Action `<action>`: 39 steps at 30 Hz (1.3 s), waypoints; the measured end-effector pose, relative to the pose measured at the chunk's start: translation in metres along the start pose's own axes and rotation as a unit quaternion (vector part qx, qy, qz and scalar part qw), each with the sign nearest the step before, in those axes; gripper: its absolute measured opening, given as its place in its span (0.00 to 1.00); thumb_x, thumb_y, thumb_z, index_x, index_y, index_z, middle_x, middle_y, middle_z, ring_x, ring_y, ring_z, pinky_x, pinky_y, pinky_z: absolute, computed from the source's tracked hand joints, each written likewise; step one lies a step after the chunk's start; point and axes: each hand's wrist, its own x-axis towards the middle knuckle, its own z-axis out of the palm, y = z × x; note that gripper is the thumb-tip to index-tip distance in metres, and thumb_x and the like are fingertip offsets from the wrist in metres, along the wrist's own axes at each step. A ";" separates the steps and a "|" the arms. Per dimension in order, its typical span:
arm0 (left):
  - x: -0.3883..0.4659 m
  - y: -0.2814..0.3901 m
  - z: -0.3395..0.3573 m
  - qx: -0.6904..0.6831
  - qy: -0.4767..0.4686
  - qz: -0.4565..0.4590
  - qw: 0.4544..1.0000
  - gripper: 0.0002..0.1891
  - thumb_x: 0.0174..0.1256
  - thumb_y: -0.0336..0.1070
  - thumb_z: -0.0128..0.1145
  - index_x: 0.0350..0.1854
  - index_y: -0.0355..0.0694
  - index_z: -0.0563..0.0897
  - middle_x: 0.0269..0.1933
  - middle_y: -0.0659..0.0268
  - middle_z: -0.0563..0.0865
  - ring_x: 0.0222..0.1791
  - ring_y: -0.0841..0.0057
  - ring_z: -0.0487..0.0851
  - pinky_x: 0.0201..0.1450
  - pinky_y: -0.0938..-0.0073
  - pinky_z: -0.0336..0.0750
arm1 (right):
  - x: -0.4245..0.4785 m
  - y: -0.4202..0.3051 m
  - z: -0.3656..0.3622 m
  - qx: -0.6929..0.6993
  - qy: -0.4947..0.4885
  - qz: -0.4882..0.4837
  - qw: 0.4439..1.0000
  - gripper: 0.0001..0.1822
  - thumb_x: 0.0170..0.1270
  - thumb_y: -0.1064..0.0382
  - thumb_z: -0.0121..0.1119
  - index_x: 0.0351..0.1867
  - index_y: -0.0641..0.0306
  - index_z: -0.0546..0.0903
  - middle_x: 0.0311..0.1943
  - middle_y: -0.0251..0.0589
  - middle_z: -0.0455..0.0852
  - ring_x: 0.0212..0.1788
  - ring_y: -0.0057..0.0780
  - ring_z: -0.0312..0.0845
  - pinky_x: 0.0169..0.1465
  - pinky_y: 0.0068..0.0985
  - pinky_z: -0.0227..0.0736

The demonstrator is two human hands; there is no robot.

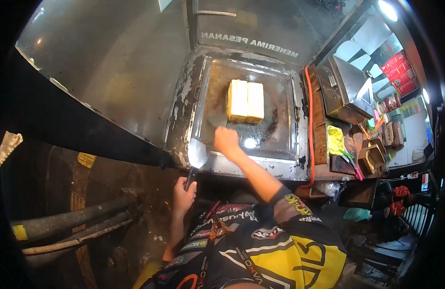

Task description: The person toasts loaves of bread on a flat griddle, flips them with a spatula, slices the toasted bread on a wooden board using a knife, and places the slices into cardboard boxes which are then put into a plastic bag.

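Two bread loaves stand side by side on a square metal griddle, the left loaf (238, 99) close against the right loaf (255, 100). My left hand (185, 193) grips the black handle of a spatula (198, 153), whose wide metal blade rests over the griddle's front left corner. Above the griddle's near part is my right hand (226, 140), fingers curled. A dim, flat, blade-like shape (218, 120) extends from it toward the left loaf; its handle is hidden in the fist. The griddle plate (215, 76) looks wet and shiny, with a dark patch around the loaves.
An orange hose (309, 126) runs along the griddle's right side. Beyond it are a metal box (347, 88), a tub of yellow spread (335, 139), a pink-handled utensil (358, 173) and an open cardboard box (370, 159). Glass panels (244, 29) enclose the back and left. People sit at lower right.
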 end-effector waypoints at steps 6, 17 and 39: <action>0.013 0.007 -0.004 -0.048 -0.001 0.009 0.999 0.09 0.65 0.32 0.59 0.36 0.43 0.70 0.22 0.75 0.72 0.14 0.91 0.66 0.13 0.87 0.58 | -0.038 0.000 -0.062 0.070 -0.078 -0.015 0.994 0.07 0.48 0.65 0.59 0.29 0.63 0.81 0.25 0.48 0.85 0.29 0.44 0.85 0.31 0.37 0.78; 0.036 0.021 0.033 -0.063 -0.018 0.030 0.997 0.09 0.66 0.33 0.57 0.37 0.42 0.68 0.22 0.74 0.72 0.13 0.93 0.63 0.12 0.88 0.52 | -0.039 0.197 -0.068 -0.039 -0.103 0.015 0.994 0.08 0.48 0.63 0.62 0.31 0.44 0.87 0.27 0.40 0.87 0.34 0.41 0.84 0.37 0.37 0.77; 0.055 -0.026 0.166 -0.057 0.071 -0.012 0.996 0.08 0.65 0.31 0.56 0.39 0.40 0.69 0.22 0.70 0.74 0.13 0.88 0.65 0.12 0.85 0.56 | -0.038 0.297 -0.025 0.111 0.031 0.173 0.978 0.11 0.48 0.65 0.61 0.37 0.59 0.84 0.29 0.51 0.86 0.36 0.46 0.85 0.39 0.39 0.79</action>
